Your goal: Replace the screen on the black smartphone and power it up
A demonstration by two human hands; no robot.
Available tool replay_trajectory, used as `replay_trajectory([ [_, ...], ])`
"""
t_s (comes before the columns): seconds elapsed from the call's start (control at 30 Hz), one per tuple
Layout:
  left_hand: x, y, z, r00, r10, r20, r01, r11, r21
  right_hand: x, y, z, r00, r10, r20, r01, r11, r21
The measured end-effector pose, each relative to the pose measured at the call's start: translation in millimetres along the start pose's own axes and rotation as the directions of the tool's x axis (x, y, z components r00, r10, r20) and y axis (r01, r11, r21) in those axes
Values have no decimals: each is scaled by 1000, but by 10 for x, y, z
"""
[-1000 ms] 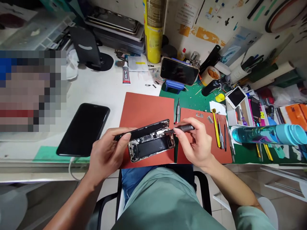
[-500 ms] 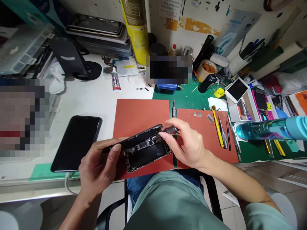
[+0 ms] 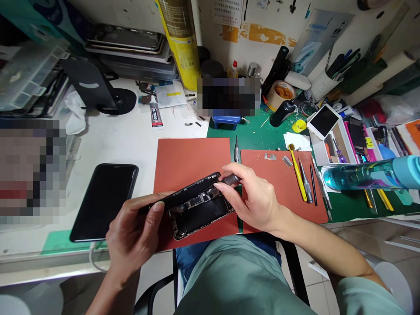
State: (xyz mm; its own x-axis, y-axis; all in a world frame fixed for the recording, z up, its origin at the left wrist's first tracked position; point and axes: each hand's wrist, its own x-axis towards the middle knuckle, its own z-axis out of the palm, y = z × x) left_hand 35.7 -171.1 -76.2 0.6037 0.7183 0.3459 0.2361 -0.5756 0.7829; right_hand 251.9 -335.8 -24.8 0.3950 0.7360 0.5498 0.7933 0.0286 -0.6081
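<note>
An opened phone (image 3: pixel 197 211) is held at a tilt over the reddish-brown mat, its internal parts and black battery showing. Its display half (image 3: pixel 190 187) stands raised along the far long side. My left hand (image 3: pixel 136 227) is closed around the left end, thumb on the near side and fingers behind. My right hand (image 3: pixel 252 192) is at the phone's right upper corner, thumb and index finger closed on a short dark grey tool (image 3: pixel 231 179). The tool's tip is hidden, and I cannot tell whether it touches the phone.
A black phone (image 3: pixel 105 201) lies on the left, a cable at its lower end. On the right mat (image 3: pixel 269 183) are a yellow brush (image 3: pixel 298 175), tweezers and slim tools. A blue bottle (image 3: pixel 364 173) lies at the right. A screwdriver (image 3: pixel 236 151) lies between the mats.
The view has shifted slightly. Both hands keep the same hold, and the opened phone stays at nearly the same tilt.
</note>
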Motion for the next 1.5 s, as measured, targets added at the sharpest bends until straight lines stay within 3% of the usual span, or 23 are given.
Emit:
replay_trajectory([
  [0.43,5,18,-18,999,-52,15,52,999,5,56,-20,-11,1000,-2,2,2,1000,-24],
  [0.53,19,32,-19,999,-44,26,44,999,5,93,-51,-51,990,-51,131,59,997,-54],
  [0.7,10,27,-25,998,-32,45,32,999,3,272,-200,-117,907,-98,410,186,966,-179],
  [0.83,-7,1,-16,998,-12,59,13,1000,-21,422,-265,-149,869,-111,483,253,937,-240],
  [1.0,-29,-13,8,998,-37,47,37,999,-1,514,-268,-203,793,-149,590,289,945,-150],
  [1.13,-17,30,21,998,-23,64,24,1000,-10,561,-251,-239,801,-127,585,297,933,-203],
  [1.27,11,91,25,998,-11,67,11,1000,-2,601,-217,-251,781,-162,603,308,940,-146],
  [1.4,34,146,29,996,-36,85,35,999,23,595,-166,-228,829,-148,539,290,938,-189],
  [1.5,54,178,36,994,-44,96,43,999,10,581,-145,-214,831,-144,538,273,947,-167],
])
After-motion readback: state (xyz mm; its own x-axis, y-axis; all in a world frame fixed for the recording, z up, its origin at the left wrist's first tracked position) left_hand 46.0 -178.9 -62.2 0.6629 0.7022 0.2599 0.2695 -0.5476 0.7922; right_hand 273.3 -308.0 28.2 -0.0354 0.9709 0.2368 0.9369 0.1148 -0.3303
